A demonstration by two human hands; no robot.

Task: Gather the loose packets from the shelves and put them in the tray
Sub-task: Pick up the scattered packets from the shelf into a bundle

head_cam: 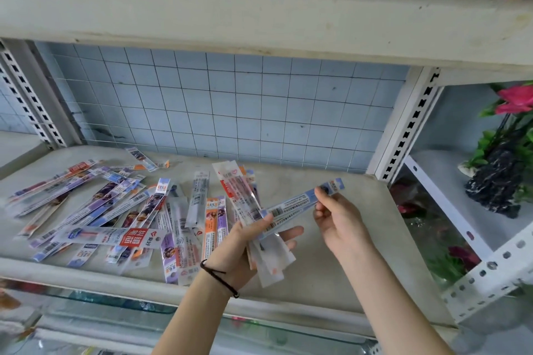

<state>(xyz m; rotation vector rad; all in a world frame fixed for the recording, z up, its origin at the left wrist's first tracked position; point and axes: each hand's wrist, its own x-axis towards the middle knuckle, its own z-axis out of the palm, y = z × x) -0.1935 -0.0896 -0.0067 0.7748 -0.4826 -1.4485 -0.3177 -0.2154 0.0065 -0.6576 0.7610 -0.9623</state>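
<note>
Blue packet (pixel 302 204) pinched by its top end in my right hand (pixel 337 219), its lower end laid onto the bundle (pixel 253 219) my left hand (pixel 242 248) clasps. Most packets (pixel 115 210) lie scattered on the shelf (pixel 331 268) to the left. No tray in view. Judgement: gathering early, nothing deposited yet.

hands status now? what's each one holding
Left hand: closed on a bunch of packets, thumb on top.
Right hand: fingers pinch the far end of a blue packet, which also rests on the bunch.
</note>
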